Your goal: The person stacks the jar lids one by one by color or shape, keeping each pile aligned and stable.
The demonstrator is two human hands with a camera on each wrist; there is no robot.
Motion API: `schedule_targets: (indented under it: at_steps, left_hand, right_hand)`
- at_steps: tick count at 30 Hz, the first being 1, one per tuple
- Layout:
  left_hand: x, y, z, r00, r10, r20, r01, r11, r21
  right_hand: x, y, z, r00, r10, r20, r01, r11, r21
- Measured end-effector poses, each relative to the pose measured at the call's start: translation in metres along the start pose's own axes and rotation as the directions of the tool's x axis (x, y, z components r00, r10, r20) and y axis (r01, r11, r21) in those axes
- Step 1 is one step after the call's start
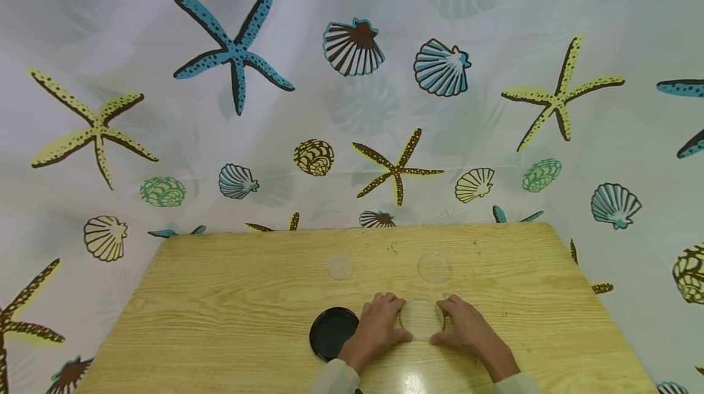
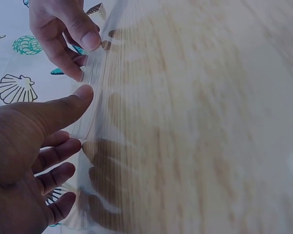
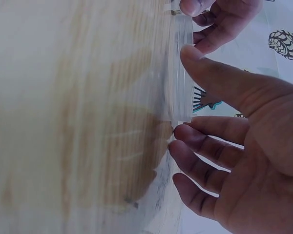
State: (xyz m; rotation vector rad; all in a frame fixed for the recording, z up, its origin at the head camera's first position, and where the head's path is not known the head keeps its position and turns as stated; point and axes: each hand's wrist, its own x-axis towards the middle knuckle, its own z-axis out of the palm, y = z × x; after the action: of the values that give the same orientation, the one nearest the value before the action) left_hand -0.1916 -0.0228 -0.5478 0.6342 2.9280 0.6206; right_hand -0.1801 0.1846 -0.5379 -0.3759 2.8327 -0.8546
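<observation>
A clear round petri dish (image 1: 421, 321) lies flat on the wooden table between both hands. My left hand (image 1: 379, 327) grips its left edge with curved fingers and thumb. From the other side, my right hand (image 1: 470, 330) holds the dish's right edge the same way. In the left wrist view, the dish's clear wall (image 2: 87, 119) shows beside the left thumb. The right wrist view shows the ridged rim (image 3: 181, 87) by the right thumb. A black round shallow dish (image 1: 330, 334) lies left of the left hand, partly covered by it.
Farther back on the wooden table (image 1: 231, 296) lie two clear round pieces, a smaller disc (image 1: 340, 267) at left and a larger disc (image 1: 434, 267) at right. A white curtain (image 1: 308, 107) printed with starfish and shells hangs behind and beside the table.
</observation>
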Motion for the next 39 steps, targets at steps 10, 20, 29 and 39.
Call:
schedule_targets:
  at_steps: [10,20,29,39]
  left_hand:
    - [0.0,-0.001,0.001,1.0,0.004,-0.013,-0.004,1.0,-0.004]
    - [0.0,-0.002,-0.003,1.0,-0.003,-0.016,0.003,1.0,0.005]
    - [-0.001,-0.002,-0.006,1.0,-0.002,-0.027,0.002,1.0,0.023]
    - [-0.008,0.0,-0.014,0.999,0.007,-0.048,-0.006,1.0,0.021]
  right_hand:
    - [0.0,-0.003,0.0,1.0,0.002,0.008,-0.002,1.0,-0.006]
    - [0.002,-0.005,-0.001,1.0,-0.004,0.0,0.004,0.999,-0.037]
    - [0.002,-0.008,-0.003,1.0,-0.006,-0.01,0.006,0.999,-0.034]
    - [-0.001,-0.015,-0.006,1.0,-0.024,-0.011,0.024,0.998,-0.051]
